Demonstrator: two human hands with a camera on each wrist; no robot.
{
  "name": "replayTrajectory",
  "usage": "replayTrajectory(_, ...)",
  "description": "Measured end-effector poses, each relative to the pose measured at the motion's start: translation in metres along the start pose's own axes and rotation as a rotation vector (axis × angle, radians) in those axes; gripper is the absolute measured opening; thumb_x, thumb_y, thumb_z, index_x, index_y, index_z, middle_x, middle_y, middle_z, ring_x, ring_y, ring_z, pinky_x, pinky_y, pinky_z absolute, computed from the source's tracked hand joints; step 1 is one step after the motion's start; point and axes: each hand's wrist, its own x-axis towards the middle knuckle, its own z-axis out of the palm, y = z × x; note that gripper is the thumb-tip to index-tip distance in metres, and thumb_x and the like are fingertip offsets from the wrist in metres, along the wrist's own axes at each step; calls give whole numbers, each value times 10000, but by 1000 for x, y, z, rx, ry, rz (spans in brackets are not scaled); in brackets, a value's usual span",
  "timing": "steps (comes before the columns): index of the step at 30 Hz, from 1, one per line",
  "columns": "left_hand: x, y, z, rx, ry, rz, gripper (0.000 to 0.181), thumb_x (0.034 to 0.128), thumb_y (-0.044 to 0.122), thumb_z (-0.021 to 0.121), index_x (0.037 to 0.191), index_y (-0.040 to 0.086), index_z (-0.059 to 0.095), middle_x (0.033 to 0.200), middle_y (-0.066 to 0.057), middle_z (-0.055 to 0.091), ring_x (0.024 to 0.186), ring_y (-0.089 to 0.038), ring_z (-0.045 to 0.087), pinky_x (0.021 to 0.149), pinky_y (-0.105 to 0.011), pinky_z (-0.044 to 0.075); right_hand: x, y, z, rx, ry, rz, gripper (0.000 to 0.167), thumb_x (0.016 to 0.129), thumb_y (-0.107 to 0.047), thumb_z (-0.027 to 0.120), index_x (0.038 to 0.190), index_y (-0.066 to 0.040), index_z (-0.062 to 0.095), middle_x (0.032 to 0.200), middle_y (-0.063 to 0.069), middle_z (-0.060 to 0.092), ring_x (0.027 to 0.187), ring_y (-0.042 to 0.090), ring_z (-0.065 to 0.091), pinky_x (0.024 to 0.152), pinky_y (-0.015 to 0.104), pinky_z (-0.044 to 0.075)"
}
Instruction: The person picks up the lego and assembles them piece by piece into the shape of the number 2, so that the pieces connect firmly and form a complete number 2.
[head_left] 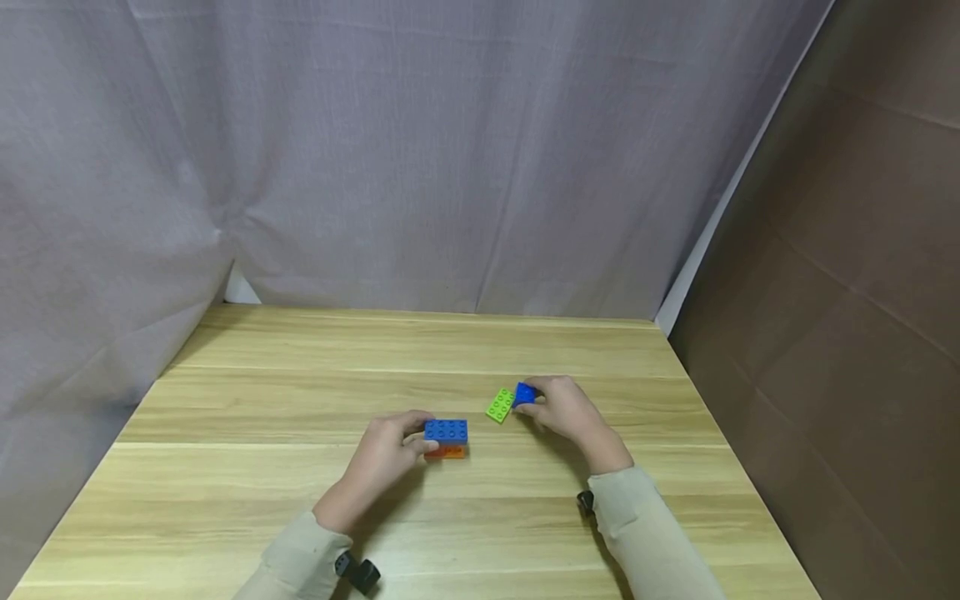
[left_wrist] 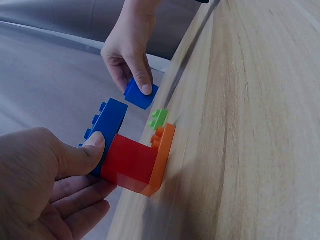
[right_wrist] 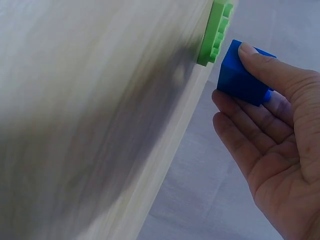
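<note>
My left hand (head_left: 386, 454) pinches the long blue brick (head_left: 446, 429) that tops a small stack. Beneath it are a red brick (left_wrist: 131, 161) and, at the bottom, a flat orange brick (left_wrist: 162, 157) whose bare studs stick out at one side. My right hand (head_left: 562, 408) holds a smaller blue brick (right_wrist: 245, 75) between thumb and fingers, its studs facing the palm in the right wrist view. Close beside that brick lies a flat lime green brick (head_left: 500, 406), studs up on the table; the blue brick is raised off the table.
The wooden table (head_left: 300, 375) reaches back to a grey curtain (head_left: 450, 167). A brown panel (head_left: 840, 292) stands along the right side. Dark wrist devices, such as the left one (head_left: 358, 572), are strapped over both sleeves.
</note>
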Motion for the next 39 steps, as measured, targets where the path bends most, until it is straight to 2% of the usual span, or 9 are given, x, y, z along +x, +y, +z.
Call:
replayTrajectory(6,-1,-1,1,-3,6,-2,386,859,194,812,1221,106,710,1149,-81,735,1063,-251,696,922,-439,568,0,-5,-1,-22,13,-25,428,893,-313,786,1232,-65,702,1074,80,742,859,164,685,751,332,577)
replayTrajectory(13,-2,-2,1,5,1,1,394,865,204,806,1231,99,705,1159,-90,731,1076,-267,691,931,-454,562,-1,-13,-3,-24,4,-35,428,898,-318,781,1237,-69,700,1098,81,738,944,199,703,796,363,592)
replayTrajectory(26,-2,-2,1,18,8,9,395,861,205,808,1227,94,706,1158,-96,731,1075,-278,691,929,-463,562,-2,-17,-4,-15,1,-38,410,893,-302,788,1222,-71,708,1098,76,740,961,201,706,809,357,597)
replayTrajectory(33,-2,-1,1,16,2,5,395,865,203,804,1231,96,703,1163,-97,729,1081,-276,689,939,-467,557,-2,-20,-5,-12,-7,-48,436,897,-300,784,1247,-56,692,1119,97,734,991,249,709,823,368,597)
replayTrajectory(39,-1,-1,0,24,6,-3,395,871,212,799,1238,106,701,1177,-98,725,1097,-280,684,954,-475,548,-1,-23,-7,-25,8,-77,432,893,-295,790,1238,-52,697,1119,92,735,985,234,710,829,363,597)
